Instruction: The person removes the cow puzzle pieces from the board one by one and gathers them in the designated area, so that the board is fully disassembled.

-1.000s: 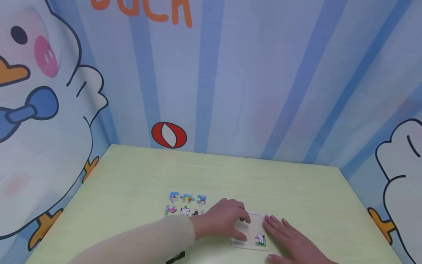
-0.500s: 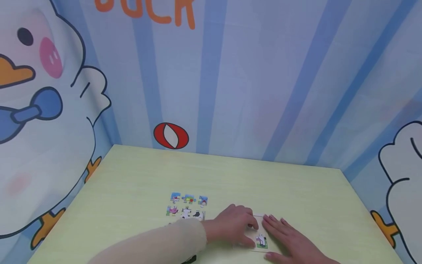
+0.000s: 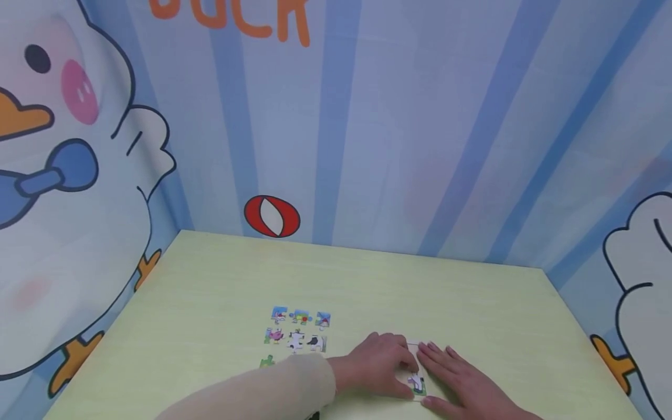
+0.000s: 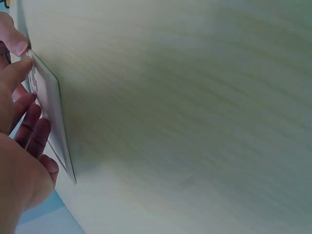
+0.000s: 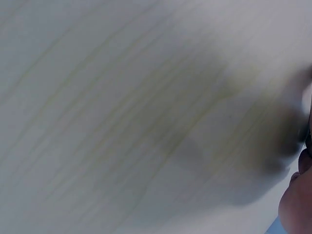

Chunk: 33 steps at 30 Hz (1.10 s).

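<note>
In the head view, a shallow white puzzle tray (image 3: 413,343) lies at the table's front, largely hidden by my hands. One jigsaw piece with a white animal on green (image 3: 417,383) sits in its lower right corner. My left hand (image 3: 380,363) reaches over the tray with bent fingers; thumb and forefinger are parted at the piece's left side, and no grip on it shows. My right hand (image 3: 467,385) rests flat along the tray's right edge, fingers straight. The left wrist view shows the tray's side (image 4: 56,117) and my left fingertips touching it.
Left of the tray, loose jigsaw pieces (image 3: 296,339) lie in rows on the pale table (image 3: 367,291). A green piece (image 3: 267,361) lies partly behind my left sleeve (image 3: 268,388), which may hide others. A striped cloth backdrop (image 3: 388,128) stands behind the table.
My left hand has moved right and slightly down over the tray, nearer the animal piece. More loose pieces show beside the sleeve. The right hand has stayed at the tray's edge.
</note>
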### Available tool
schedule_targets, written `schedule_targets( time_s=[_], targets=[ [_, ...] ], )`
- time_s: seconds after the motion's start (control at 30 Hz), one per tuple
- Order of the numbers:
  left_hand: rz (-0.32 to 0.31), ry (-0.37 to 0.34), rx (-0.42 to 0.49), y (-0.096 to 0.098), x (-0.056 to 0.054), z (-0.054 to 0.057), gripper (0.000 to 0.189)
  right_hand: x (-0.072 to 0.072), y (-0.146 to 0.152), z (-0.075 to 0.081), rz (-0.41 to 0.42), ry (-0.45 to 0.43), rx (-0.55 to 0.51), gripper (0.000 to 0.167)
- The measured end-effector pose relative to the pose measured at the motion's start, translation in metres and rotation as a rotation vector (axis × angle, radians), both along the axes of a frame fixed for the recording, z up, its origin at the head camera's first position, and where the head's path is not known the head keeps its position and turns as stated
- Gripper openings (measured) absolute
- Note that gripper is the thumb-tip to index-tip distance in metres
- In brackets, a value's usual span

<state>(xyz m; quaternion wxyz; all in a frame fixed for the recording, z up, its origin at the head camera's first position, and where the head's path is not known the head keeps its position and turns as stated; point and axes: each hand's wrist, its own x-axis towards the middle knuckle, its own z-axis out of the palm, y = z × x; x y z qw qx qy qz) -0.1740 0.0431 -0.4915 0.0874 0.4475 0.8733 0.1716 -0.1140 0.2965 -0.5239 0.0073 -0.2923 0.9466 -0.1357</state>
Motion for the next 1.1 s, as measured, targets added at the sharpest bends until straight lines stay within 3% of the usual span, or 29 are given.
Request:
schedule_targets(
  time_s=[0.17,0.33,0.63,1.1],
  targets=[
    [0.019,-0.013,0.022,0.0,0.0007,-0.0039,0.035,0.0005,-0.0015,0.0015,0.008,0.006,0.007,0.077],
    [0.04,-0.049,0.046,0.0009,0.0007,-0.0055,0.031,0.0002,-0.0035,0.0041,-0.023,-0.053,0.005,0.08],
    [0.093,-0.209,0.07,0.0044,-0.0013,-0.0019,0.024,-0.0001,-0.0037,0.0039,-0.045,-0.082,0.0,0.082],
    [0.126,-0.215,0.077,0.0055,0.0038,0.0029,0.022,-0.0016,-0.0013,0.0003,-0.023,-0.055,-0.019,0.08]
  ],
)
